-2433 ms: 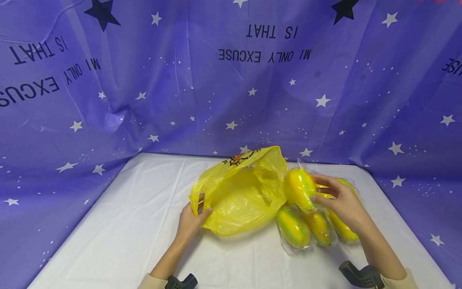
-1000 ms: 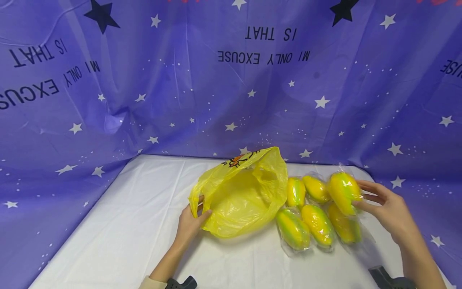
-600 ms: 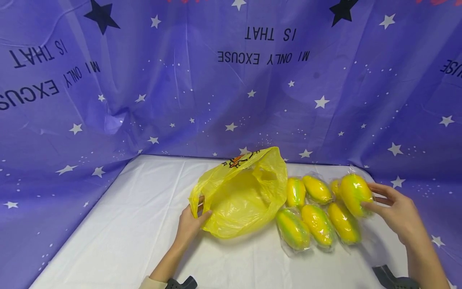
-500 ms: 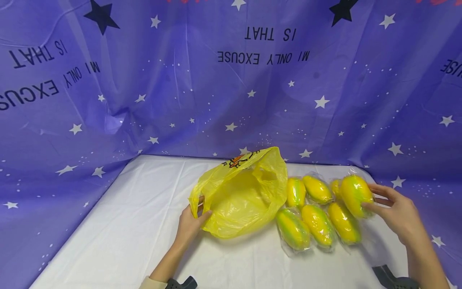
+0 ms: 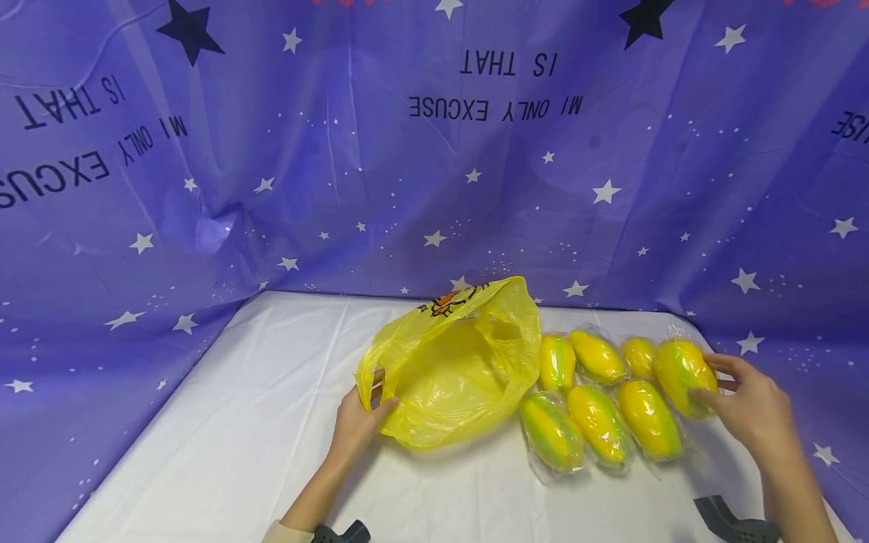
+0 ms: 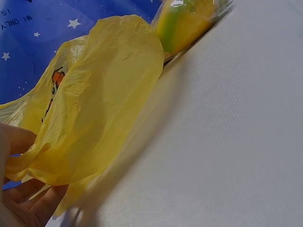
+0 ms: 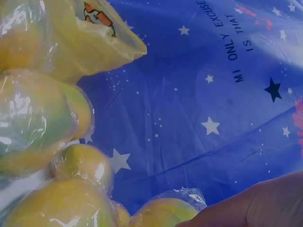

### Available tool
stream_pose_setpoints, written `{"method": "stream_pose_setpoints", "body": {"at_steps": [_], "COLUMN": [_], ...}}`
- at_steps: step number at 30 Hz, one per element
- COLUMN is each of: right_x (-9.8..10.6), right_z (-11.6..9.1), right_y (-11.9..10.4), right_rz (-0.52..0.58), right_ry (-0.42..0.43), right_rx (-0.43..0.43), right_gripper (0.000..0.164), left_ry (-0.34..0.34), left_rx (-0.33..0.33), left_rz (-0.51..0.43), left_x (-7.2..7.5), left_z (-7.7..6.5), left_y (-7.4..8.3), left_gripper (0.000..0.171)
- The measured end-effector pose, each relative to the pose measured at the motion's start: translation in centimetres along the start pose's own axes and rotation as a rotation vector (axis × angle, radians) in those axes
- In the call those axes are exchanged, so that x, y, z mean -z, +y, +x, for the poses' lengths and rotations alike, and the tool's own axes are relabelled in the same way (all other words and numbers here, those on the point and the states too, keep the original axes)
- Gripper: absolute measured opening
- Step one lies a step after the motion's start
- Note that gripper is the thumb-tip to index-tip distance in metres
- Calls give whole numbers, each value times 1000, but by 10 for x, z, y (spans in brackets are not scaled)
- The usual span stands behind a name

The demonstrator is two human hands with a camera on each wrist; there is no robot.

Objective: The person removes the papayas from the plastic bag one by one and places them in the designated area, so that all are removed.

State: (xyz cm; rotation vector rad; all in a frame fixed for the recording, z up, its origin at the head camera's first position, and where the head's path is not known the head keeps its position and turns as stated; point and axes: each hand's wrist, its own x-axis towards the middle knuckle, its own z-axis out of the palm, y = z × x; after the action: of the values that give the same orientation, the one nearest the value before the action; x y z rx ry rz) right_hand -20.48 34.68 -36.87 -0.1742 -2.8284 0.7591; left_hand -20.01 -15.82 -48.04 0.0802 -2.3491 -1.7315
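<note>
My left hand grips the left edge of a yellow plastic bag, whose mouth faces me. In the left wrist view, thumb and fingers of the left hand lie on either side of the bag's film. At the right end of the group, my right hand holds a yellow-green mango in clear wrap, thumb in front and fingers at its far side. That mango shows partly beside the hand at the bottom of the right wrist view.
Several more wrapped mangoes lie in two rows between the bag and my right hand, the nearest touching the bag's side. A white cloth covers the table. Behind it hangs a purple curtain with stars and lettering.
My right hand has carried the mango rightward from beside the bag and lowered it at the right end of the group, uncovering the smaller-looking one behind. The left hand and bag have stayed put.
</note>
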Motion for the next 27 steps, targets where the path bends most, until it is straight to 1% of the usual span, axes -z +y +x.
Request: {"method": "stream_pose_setpoints", "body": {"at_steps": [7, 9, 14, 15, 18, 19, 21, 22, 24, 27], "right_x": [1, 1, -2, -3, -4, -4, -4, -4, -4, -4], "right_z": [2, 2, 3, 3, 4, 4, 4, 3, 2, 2], "right_y": [4, 6, 12, 13, 15, 16, 16, 16, 15, 13], "right_rz": [-65, -90, -125, -129, -123, -121, -118, -119, -120, -119], "right_ry": [26, 22, -33, -40, -57, -66, -90, -103, -134, -168], "right_rx": [-17, -23, -44, -47, -65, -71, -89, -98, -114, -124], "right_gripper": [61, 61, 63, 64, 66, 66, 68, 69, 69, 69], "left_ry": [-10, -13, -20, -21, -20, -20, -19, -18, -18, -17], "left_rx": [-32, -37, -36, -33, -35, -27, -18, -18, -14, -28], "left_rz": [-5, -9, -16, -18, -26, -23, -17, -15, -11, -19], "left_x": [0, 0, 0, 1, 1, 1, 0, -1, -2, -1], "left_z": [0, 0, -1, -3, -3, -3, -2, 0, 1, 1], "left_y": [0, 0, -1, 5, 5, 6, 5, -1, -2, -2], "left_gripper": [52, 52, 54, 53, 51, 51, 51, 52, 52, 52]}}
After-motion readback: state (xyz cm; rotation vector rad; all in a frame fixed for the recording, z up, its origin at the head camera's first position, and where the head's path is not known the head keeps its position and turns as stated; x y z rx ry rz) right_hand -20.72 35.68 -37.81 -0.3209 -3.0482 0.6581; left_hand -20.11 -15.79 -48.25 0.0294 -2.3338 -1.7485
